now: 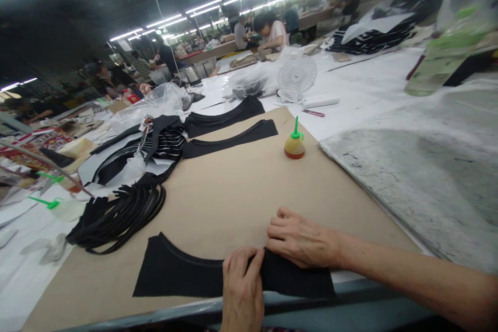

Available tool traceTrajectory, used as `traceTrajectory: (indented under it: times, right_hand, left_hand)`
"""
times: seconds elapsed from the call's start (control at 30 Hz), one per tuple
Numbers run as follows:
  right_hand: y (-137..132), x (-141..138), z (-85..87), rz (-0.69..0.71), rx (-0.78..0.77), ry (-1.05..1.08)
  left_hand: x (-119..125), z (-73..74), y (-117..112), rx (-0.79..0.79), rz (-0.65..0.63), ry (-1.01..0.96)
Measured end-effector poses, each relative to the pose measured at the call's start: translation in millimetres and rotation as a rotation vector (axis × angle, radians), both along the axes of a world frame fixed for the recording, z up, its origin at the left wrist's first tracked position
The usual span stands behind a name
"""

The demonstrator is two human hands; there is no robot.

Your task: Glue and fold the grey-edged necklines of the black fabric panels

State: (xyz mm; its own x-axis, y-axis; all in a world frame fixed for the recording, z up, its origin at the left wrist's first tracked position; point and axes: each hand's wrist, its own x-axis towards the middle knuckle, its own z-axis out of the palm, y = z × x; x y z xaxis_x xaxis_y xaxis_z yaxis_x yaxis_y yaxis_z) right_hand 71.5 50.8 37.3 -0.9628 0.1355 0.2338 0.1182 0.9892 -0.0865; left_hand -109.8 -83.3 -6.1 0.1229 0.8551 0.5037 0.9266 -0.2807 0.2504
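Observation:
A curved black fabric piece lies flat along the near edge of the brown board, its concave side facing away from me. My left hand is on its middle, fingers together and thumb against the cloth at the curved edge. Close by on the right, my right hand has its fingers curled in and grips the same edge. The fingertips hide the cloth between them. A narrow strip runs along the curve to the left of my hands.
Beyond lie black curved pieces, a bundle of black strips and striped fabric. An oil-can-shaped bottle with a green spout stands on the brown board. A small fan and a grey slab are farther right.

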Motion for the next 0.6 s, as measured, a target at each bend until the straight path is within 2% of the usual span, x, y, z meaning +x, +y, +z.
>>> traceTrajectory:
  times: [0.23, 0.43, 0.6]
  right_hand:
    - [1, 0, -0.8, -0.010, -0.011, 0.005]
    - [1, 1, -2.0, 0.003, -0.014, 0.013]
    - [6, 2, 7.7, -0.100, -0.159, -0.030]
  left_hand:
    - [4, -0.7, 5, -0.077, -0.008, -0.079]
    - [3, -3.4, -4, 0.031, -0.040, 0.064]
    - [-6, -4.4, -9, 0.083, -0.064, 0.040]
